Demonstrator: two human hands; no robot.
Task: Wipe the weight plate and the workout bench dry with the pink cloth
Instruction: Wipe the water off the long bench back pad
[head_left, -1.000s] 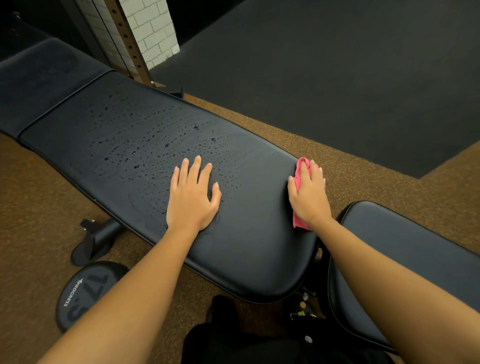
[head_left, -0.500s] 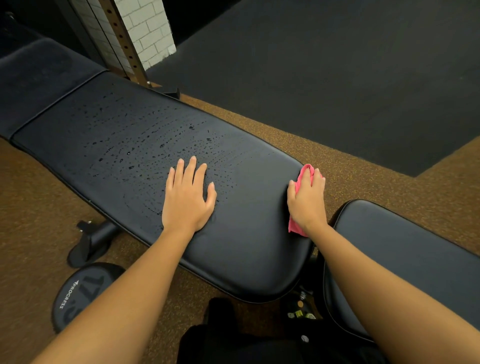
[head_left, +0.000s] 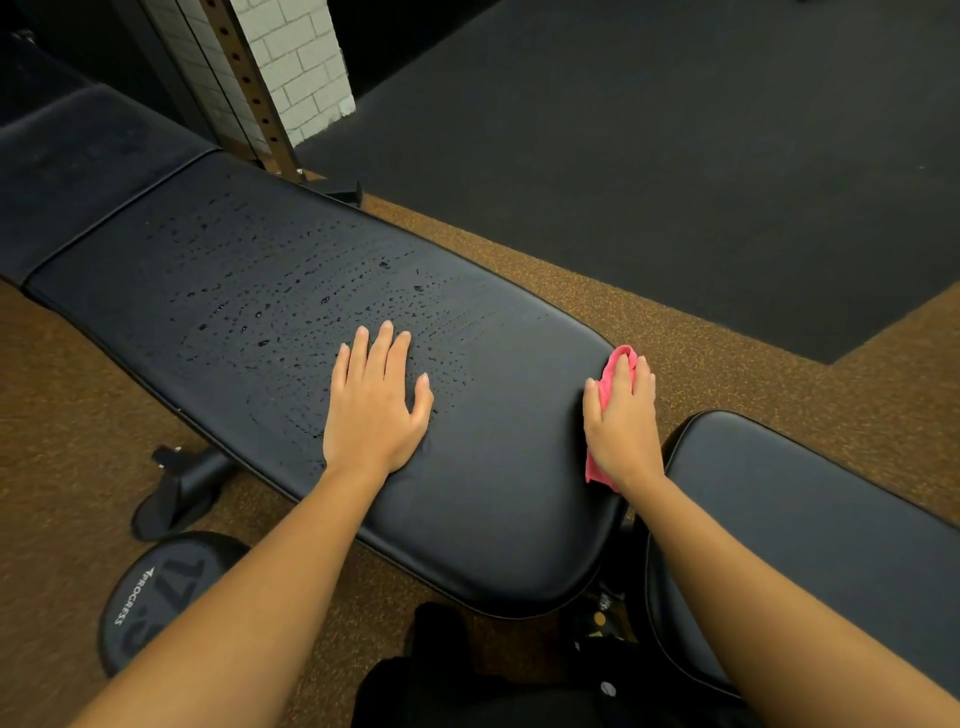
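The black padded workout bench (head_left: 218, 270) runs from the upper left to the middle, its left and centre beaded with water drops; the near right end looks dry. My left hand (head_left: 374, 405) lies flat and open on the pad. My right hand (head_left: 623, 421) presses the pink cloth (head_left: 618, 364) against the pad's right edge, with cloth showing past the fingertips and under the wrist. A dark round weight plate (head_left: 150, 597) marked 17.5 lies on the floor at lower left, partly hidden by my left forearm.
A second black pad (head_left: 810, 530) sits at the right, close to my right arm. A bench foot (head_left: 176, 483) rests on the brown speckled floor. A perforated rack upright (head_left: 249, 88) and white brick wall stand at the back. Black matting covers the upper right.
My right hand has slid the pink cloth slightly to the right, onto the pad's right edge. The left hand has stayed flat in the same spot.
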